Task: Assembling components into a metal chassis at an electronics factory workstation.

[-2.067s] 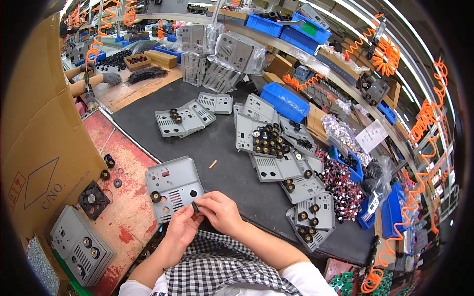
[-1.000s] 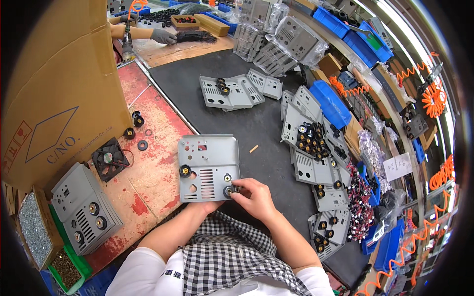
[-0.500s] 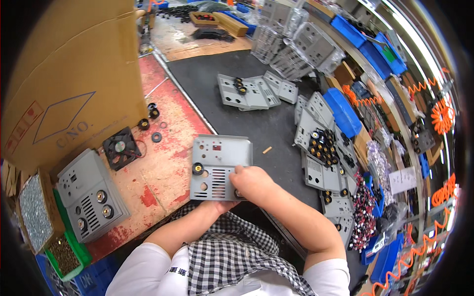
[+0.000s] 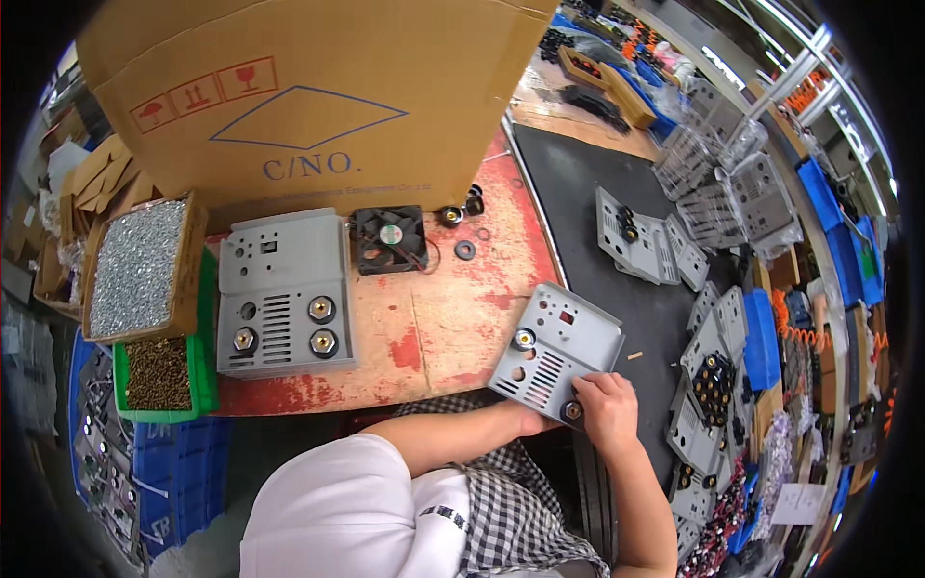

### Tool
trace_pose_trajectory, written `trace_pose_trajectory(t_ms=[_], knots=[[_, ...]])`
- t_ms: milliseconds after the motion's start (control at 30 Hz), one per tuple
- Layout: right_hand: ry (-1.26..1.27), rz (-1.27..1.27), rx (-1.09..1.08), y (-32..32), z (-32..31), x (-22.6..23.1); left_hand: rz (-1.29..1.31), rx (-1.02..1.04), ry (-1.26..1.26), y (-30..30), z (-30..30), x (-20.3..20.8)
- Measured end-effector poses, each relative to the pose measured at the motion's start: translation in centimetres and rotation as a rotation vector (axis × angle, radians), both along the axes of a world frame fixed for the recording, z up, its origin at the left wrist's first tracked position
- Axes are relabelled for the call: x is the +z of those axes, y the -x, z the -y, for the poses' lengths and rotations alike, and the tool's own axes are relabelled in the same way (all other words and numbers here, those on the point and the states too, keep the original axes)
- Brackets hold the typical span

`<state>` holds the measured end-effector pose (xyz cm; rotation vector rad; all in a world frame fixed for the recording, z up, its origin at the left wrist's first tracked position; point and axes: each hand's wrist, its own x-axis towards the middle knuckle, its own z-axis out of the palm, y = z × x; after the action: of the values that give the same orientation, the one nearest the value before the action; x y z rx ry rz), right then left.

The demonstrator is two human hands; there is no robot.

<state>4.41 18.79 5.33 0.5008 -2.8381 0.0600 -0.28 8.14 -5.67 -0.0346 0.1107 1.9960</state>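
- Cannot see the fingers of the left hand (image 4: 536,421), tucked beneath the gray panel (image 4: 568,345) at five o'clock.
- Cannot see the panel's edge behind the right hand (image 4: 608,409) at four o'clock, nor tell grip from touch.
- Cannot see the top of the cardboard box (image 4: 318,116) at eleven o'clock, cropped by the upper edge.
- Cannot identify the tiny silver pieces (image 4: 140,260) at nine o'clock.

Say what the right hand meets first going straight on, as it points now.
Likely the grey panel: the right hand's fingers lie over its right edge, pointing across it. Exact contact is unclear from one view.
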Motion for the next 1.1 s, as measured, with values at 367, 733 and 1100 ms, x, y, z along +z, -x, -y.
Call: trace_pose_trajectory(t_ms=[367, 733, 1100], knots=[[-0.223, -0.112, -0.274, 1.3, 0.3, 0.2, 0.121, -0.004, -0.01, 0.1, 0.0, 0.4], [0.255, 0.334, -0.605, -1.7, 0.7, 3.3, 0.168, -0.006, 0.105, 0.7, -0.2, 0.5], [0.266, 0.098, -0.322, 4.1, 6.4, -0.7, -0.104, -0.171, 0.03, -0.5, 1.2, -4.3]])
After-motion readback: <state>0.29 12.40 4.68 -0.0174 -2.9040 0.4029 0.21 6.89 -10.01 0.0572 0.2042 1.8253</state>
